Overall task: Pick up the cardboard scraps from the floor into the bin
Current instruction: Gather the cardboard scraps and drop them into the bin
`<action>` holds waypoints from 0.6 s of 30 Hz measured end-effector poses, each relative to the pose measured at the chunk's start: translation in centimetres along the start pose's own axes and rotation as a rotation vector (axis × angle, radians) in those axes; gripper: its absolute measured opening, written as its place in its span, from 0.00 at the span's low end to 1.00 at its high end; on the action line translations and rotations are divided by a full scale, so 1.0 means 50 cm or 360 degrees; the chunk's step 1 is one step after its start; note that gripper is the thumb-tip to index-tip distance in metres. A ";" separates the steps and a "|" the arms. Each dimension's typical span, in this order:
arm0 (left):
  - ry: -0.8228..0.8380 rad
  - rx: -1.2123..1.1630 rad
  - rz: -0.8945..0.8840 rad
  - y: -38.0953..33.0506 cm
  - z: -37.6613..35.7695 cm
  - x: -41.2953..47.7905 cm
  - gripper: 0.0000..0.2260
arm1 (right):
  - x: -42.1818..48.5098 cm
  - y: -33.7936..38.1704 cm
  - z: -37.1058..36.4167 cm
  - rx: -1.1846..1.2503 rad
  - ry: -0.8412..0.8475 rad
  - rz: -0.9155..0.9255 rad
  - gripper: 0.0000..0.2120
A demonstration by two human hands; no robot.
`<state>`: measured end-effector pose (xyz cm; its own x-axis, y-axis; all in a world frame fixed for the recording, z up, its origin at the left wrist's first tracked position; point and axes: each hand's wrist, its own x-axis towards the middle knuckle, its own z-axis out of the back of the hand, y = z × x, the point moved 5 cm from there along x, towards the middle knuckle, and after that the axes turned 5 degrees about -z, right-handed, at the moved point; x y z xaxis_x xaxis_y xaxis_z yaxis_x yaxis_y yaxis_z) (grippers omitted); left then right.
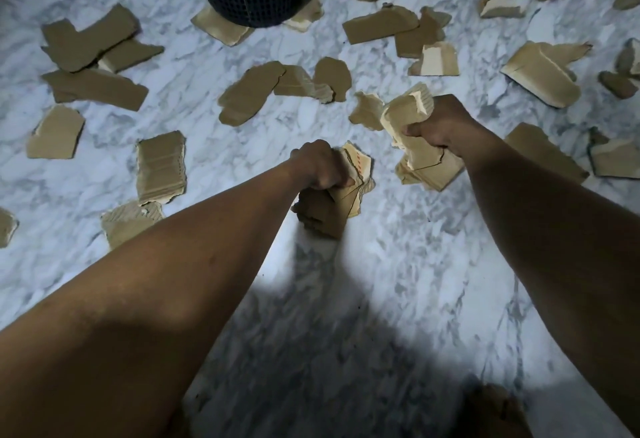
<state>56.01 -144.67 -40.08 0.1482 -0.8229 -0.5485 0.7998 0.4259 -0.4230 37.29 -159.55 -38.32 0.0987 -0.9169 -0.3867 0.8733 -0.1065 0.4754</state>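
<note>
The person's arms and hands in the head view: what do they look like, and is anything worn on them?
Both forearms are bare right up to the frame edge: no sleeves show. The left hand and the right hand wear no gloves, and no watch, ring or bracelet is visible. Shadow covers the lower parts of both arms.

No words, brands or numbers can be read anywhere. The only mark is a short row of faint red dashes printed on the pale face of the cardboard scrap (356, 174) gripped in the left hand (320, 167); whether they are letters cannot be told. The scraps (415, 136) in the right hand (441, 124) show bare cardboard only.
</note>
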 end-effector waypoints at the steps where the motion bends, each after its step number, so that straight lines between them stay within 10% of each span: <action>1: 0.0006 -0.0054 0.0021 0.006 0.001 0.000 0.25 | 0.010 0.003 -0.007 -0.0049 0.0023 0.0013 0.28; 8: 0.0032 -0.0142 0.0038 0.001 0.000 -0.002 0.31 | 0.022 0.005 -0.020 -0.0334 -0.0051 0.0015 0.39; 18: -0.0107 0.0088 -0.0001 0.005 -0.003 -0.014 0.27 | -0.050 -0.011 -0.048 -0.0175 0.0089 0.0094 0.30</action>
<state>56.02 -143.94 -39.94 0.1851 -0.8473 -0.4979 0.8306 0.4056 -0.3815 37.71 -156.28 -39.51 0.1756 -0.8970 -0.4056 0.9118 -0.0071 0.4105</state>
